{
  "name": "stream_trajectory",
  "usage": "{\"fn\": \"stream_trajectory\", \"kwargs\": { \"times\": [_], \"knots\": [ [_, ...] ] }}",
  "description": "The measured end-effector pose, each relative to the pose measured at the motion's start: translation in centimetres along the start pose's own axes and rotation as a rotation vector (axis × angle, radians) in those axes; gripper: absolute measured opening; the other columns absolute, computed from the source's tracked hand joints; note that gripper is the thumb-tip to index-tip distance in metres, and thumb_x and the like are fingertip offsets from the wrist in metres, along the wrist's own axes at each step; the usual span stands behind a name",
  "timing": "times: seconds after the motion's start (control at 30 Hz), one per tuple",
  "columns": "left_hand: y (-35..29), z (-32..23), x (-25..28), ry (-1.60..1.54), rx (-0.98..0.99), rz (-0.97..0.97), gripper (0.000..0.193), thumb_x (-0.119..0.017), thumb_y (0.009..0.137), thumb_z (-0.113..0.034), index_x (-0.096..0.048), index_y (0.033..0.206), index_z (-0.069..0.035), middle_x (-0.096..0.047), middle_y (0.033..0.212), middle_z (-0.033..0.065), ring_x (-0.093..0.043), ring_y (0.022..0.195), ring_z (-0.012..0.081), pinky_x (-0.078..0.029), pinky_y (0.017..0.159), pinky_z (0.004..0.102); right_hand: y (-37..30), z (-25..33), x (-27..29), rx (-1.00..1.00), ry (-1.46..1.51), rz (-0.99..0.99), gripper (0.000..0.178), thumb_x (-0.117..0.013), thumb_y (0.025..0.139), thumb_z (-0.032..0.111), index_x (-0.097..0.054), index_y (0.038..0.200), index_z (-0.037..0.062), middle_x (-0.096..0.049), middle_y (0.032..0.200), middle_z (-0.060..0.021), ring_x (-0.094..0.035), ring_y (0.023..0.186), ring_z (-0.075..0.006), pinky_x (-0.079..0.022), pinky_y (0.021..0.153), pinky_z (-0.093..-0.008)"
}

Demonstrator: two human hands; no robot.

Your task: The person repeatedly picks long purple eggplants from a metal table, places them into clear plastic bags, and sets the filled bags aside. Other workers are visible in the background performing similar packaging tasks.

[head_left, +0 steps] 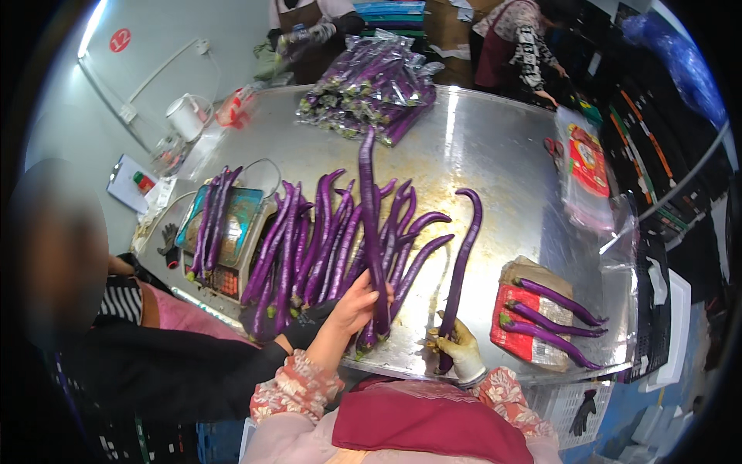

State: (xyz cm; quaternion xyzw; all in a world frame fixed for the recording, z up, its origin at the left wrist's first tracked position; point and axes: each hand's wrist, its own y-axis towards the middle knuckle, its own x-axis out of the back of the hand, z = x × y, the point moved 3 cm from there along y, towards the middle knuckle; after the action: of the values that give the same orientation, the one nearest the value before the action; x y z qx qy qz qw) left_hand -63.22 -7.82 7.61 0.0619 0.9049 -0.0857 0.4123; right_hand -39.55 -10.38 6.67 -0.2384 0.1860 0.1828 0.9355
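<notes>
My bare left hand (357,308) is closed round a long purple eggplant (369,209), which it holds upright by its lower part. In my right hand (461,349), which wears a pale, soiled glove, is the stem end of another long eggplant (461,267); its far tip hooks to the left. Loose eggplants (328,236) lie in a spread row on the metal table (510,201) beside and behind my left hand. Three more eggplants (553,323) rest on a red and brown package (529,344) to the right of my right hand.
A co-worker's black sleeve (193,379) reaches in from the left, its dark-gloved hand (308,325) beside mine. Eggplants lie on a scale (246,232). Bagged eggplants (369,81) are heaped at the far edge. Plastic bags (585,166) lie at right. Two people stand across the table.
</notes>
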Motion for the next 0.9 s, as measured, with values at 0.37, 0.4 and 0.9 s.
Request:
{"fn": "stream_trajectory", "kwargs": {
  "times": [0.37,0.4,0.9],
  "knots": [
    [-4.8,1.1,-1.6,0.021,-0.047,-0.05,0.067,-0.065,0.077,-0.008,-0.032,0.134,-0.017,-0.053,0.098,0.0129,-0.054,0.091,0.0257,-0.044,0.085,0.0388,2.0,3.3,-1.1,0.042,0.046,0.223,0.076,-0.058,0.072,-0.004,-0.021,0.138,0.0067,-0.044,0.12,-0.0095,-0.054,0.086,-0.0122,-0.044,0.082,-0.0251],
    [-5.0,1.1,-1.6,0.036,-0.056,-0.044,0.068,-0.066,0.077,-0.009,-0.032,0.134,-0.017,-0.053,0.098,0.0128,-0.054,0.091,0.0256,-0.044,0.085,0.0388,2.2,3.4,-1.4,0.049,0.045,0.22,0.077,-0.058,0.072,-0.004,-0.02,0.138,0.007,-0.044,0.12,-0.0097,-0.054,0.086,-0.0122,-0.044,0.082,-0.0247],
    [-18.2,5.2,-6.3,0.135,-0.466,-0.132,0.051,-0.062,0.081,-0.016,-0.038,0.125,-0.005,-0.052,0.098,0.0081,-0.053,0.086,0.0165,-0.043,0.079,0.0308,-1.2,0.4,-1.0,-0.28,-0.372,0.665,0.048,-0.056,0.087,0.014,-0.038,0.129,-0.0017,-0.058,0.097,-0.0066,-0.053,0.073,-0.0095,-0.044,0.065,-0.0214]
  ]
}}
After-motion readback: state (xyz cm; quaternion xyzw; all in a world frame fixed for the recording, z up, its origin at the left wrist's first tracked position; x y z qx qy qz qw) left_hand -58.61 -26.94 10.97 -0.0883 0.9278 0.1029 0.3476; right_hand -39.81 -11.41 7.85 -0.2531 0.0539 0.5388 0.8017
